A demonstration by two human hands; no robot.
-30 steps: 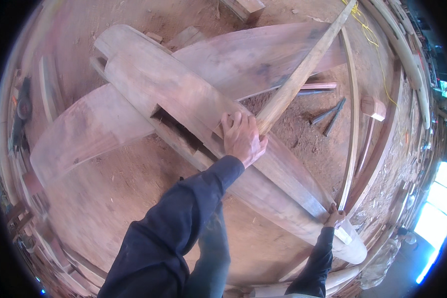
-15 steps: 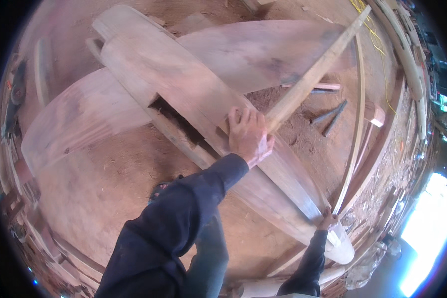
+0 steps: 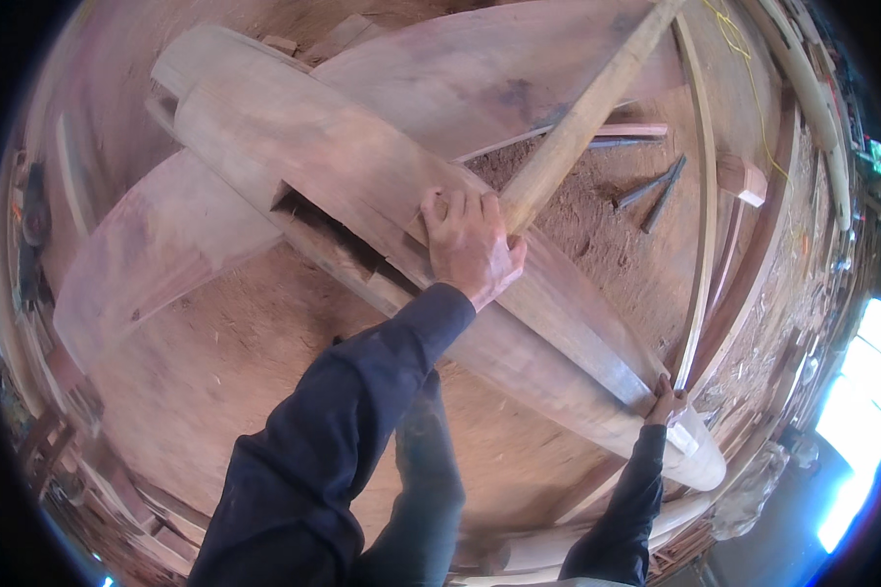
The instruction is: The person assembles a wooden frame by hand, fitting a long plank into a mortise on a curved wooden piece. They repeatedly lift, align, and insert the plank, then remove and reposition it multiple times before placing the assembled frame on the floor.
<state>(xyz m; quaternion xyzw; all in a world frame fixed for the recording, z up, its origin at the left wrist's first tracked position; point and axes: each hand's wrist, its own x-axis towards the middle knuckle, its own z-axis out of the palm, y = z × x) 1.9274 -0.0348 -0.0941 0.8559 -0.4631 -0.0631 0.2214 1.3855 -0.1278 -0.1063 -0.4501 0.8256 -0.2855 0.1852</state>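
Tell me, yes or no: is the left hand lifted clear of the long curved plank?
No: the left hand lies flat on the long curved plank, fingers spread, beside the wooden pole.

Long beam (image 3: 382, 205) across wide plank (image 3: 480, 68), pole (image 3: 582, 117) leaning over it, chisels (image 3: 651, 186) right (on sawdust)

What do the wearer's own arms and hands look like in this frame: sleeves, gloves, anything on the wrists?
Both arms are covered to the wrist by long dark navy sleeves of plain, slightly creased cloth with no visible markings. The left hand and the right hand are bare, with no gloves. No watch, ring or band shows, though the right hand is small and near the rim, so fine detail there is hard to tell.
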